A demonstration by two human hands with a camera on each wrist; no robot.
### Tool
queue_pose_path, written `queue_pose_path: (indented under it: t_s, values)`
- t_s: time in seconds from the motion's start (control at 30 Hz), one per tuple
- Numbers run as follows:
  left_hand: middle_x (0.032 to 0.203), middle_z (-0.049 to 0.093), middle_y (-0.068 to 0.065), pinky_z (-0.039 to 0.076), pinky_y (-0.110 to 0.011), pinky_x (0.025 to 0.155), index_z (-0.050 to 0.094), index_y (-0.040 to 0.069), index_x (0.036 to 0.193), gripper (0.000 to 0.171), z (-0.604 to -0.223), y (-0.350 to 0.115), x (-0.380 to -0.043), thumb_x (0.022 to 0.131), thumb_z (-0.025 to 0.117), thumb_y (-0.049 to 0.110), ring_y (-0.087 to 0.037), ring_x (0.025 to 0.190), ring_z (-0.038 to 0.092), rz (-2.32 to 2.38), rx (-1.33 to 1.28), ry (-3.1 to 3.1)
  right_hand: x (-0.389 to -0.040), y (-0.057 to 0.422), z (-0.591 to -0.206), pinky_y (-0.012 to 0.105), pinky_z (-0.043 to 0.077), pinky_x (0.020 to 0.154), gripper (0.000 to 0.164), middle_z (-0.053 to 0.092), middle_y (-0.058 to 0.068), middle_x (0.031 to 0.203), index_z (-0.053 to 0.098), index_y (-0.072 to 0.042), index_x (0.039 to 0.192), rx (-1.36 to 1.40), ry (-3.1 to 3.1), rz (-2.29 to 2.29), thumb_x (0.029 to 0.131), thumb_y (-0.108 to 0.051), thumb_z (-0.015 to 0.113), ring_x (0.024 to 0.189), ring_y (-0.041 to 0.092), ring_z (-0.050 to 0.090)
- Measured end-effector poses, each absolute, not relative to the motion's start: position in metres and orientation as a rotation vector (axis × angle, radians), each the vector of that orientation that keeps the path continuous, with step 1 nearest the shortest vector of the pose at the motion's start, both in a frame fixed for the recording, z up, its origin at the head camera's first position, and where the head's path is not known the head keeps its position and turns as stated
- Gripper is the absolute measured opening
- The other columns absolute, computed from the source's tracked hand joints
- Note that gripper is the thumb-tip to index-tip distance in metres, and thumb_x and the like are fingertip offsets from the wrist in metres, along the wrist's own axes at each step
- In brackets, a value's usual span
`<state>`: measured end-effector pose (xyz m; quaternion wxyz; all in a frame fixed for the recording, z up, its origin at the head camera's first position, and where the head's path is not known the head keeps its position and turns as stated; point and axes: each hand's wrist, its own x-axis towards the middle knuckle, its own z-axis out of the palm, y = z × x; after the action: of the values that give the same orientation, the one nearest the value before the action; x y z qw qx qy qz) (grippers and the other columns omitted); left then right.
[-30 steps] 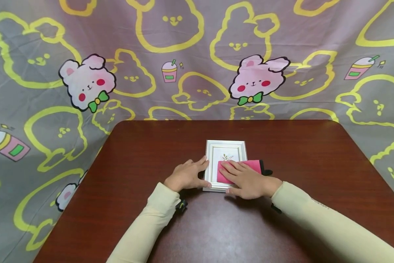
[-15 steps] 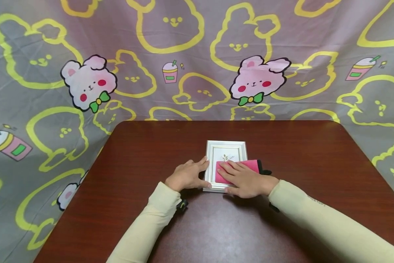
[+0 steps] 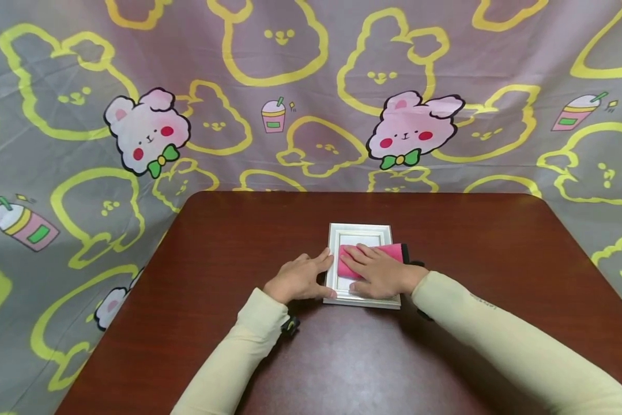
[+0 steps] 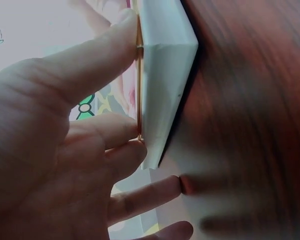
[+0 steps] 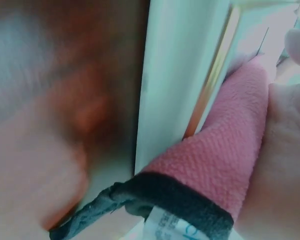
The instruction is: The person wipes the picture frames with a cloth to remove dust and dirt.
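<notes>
A white picture frame (image 3: pixel 366 302) with a thin gold inner line lies flat on the brown table. Across it lies a pink cloth (image 3: pixel 398 252) with a dark edging, partly off the frame's right side; in the right wrist view, the cloth (image 5: pixel 210 160) shows its fuzzy weave and a white tag. My right hand (image 3: pixel 380 274) presses the cloth against the frame with spread, fairly straight fingers. At the frame's left edge, my left hand (image 3: pixel 300 278) touches with thumb and fingertips. In the left wrist view, the thumb and fingers (image 4: pixel 125 127) meet the frame's rim (image 4: pixel 165 90).
The wooden table (image 3: pixel 238 230) has rounded far corners. Behind it hangs a curtain (image 3: pixel 311 161) printed with yellow bear outlines, pink bunnies and drink cups. Dark straps or devices (image 3: pixel 290 326) sit at the wrists.
My right hand and the pink cloth have slid toward the frame's far side and slightly left, covering the printed sprig. My left hand stays at the frame's left edge.
</notes>
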<state>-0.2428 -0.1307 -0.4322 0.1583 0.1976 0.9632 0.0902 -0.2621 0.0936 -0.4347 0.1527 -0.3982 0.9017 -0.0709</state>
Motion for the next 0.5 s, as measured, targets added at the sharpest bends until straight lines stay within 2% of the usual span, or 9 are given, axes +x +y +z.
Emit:
queue_pose_path:
  t_s: [0.3,0.5]
  values:
    - [0.166,0.023,0.008,0.048,-0.048,0.101,0.034,0.029,0.155,0.087,-0.433,-0.129,-0.244,0.083,0.071,0.059,-0.027,0.138,0.044,0.249,0.572,2.749,-0.288,0.095,-0.434,0.06,0.01,0.123,0.076,0.01,0.018,0.167,0.016,-0.006,0.159,-1.02,2.63,-0.174,0.1,-0.041,0.049,0.153,0.046,0.008]
    - [0.166,0.022,0.011,0.048,-0.047,0.101,0.034,0.03,0.155,0.087,-0.432,-0.129,-0.243,0.082,0.071,0.06,-0.025,0.139,0.043,0.248,0.543,2.752,-0.296,0.096,-0.435,0.058,0.01,0.124,0.076,0.01,0.015,0.168,0.017,-0.009,0.159,-0.981,2.641,-0.183,0.1,-0.043,0.049,0.154,0.044,0.008]
